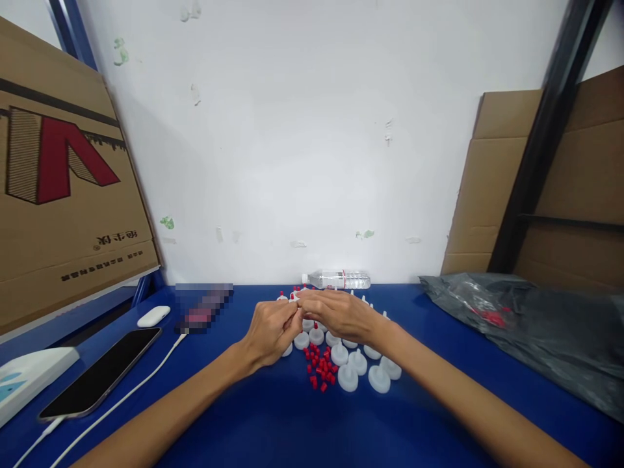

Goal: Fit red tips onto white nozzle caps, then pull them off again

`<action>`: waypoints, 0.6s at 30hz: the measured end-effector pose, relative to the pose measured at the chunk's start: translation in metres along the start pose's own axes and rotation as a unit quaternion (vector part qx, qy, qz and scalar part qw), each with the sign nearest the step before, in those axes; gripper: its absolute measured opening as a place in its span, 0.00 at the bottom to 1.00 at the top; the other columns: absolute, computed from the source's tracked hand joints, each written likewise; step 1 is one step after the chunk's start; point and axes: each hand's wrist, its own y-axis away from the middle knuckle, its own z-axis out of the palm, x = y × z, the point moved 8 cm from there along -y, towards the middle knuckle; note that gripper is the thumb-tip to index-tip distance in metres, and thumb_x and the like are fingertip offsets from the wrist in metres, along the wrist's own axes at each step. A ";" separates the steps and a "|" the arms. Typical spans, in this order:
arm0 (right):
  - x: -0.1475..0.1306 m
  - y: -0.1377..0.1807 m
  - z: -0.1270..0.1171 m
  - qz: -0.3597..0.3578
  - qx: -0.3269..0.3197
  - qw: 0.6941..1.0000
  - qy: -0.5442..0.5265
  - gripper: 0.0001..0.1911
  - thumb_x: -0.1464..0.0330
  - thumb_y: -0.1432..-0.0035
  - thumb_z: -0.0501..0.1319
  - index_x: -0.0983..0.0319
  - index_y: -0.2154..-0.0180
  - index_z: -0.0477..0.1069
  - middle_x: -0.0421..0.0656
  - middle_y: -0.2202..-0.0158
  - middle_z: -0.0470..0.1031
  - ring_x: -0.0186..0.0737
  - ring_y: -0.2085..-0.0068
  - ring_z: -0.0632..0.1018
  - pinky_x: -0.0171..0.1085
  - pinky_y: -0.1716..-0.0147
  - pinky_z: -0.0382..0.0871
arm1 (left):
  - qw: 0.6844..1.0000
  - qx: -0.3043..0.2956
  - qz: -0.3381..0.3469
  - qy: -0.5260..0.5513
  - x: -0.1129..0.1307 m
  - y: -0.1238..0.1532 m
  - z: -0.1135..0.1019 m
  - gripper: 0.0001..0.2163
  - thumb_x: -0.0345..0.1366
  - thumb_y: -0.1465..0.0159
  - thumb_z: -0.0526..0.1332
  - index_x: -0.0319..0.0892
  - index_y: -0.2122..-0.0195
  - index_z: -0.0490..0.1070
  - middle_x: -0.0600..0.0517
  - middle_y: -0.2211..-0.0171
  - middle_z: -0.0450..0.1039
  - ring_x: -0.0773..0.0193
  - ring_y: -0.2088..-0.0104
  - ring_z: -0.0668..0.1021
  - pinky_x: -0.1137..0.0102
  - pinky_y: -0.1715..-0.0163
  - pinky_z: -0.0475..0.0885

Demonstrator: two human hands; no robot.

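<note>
My left hand (273, 330) and my right hand (335, 313) meet above the middle of the blue table. The left one has its fingers curled, with the thumb pressed near the fingertips. My right hand arches over from the other side, its fingertips closed against the left. Whatever lies between them is hidden. Just under and behind both hands stand several white funnel-shaped caps; one, a red-tipped white cap (316, 335), sits below the right palm. To the right are plain white caps (348, 377) with bare spouts. Small red tips (322, 368) lie in a loose pile nearest me.
A clear water bottle (341, 279) lies along the wall. At left are a black phone (102, 370) with a white cable (131, 393), a white earbud case (153, 316) and a blurred device (207, 309). Grey plastic bag (546, 344) and cardboard (492, 188) occupy the right.
</note>
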 end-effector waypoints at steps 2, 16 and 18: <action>-0.004 0.000 0.002 -0.011 -0.012 1.000 0.013 0.15 0.80 0.32 0.47 0.64 0.47 0.62 0.50 0.49 0.76 0.39 0.43 0.74 0.40 0.46 0.75 | 1.000 0.000 0.016 -0.025 0.001 0.001 -0.002 0.14 0.30 0.31 0.50 0.42 0.76 0.61 0.56 0.81 0.60 0.68 0.80 0.63 0.69 0.76 0.55; -0.011 -0.001 0.001 0.009 -0.055 0.997 0.049 0.26 0.82 0.33 0.46 0.64 0.37 0.54 0.51 0.47 0.74 0.41 0.45 0.75 0.43 0.44 0.73 | 0.980 -0.067 0.067 -0.174 0.008 -0.001 -0.003 0.10 0.32 0.29 0.48 0.41 0.64 0.66 0.50 0.69 0.71 0.61 0.68 0.72 0.70 0.74 0.61; -0.010 0.002 0.006 0.013 -0.068 0.997 0.030 0.27 0.82 0.34 0.48 0.65 0.36 0.53 0.51 0.46 0.74 0.41 0.44 0.75 0.43 0.44 0.73 | 0.978 -0.079 0.088 -0.172 0.008 -0.002 -0.001 0.12 0.31 0.28 0.47 0.41 0.67 0.66 0.51 0.72 0.71 0.62 0.70 0.71 0.70 0.76 0.59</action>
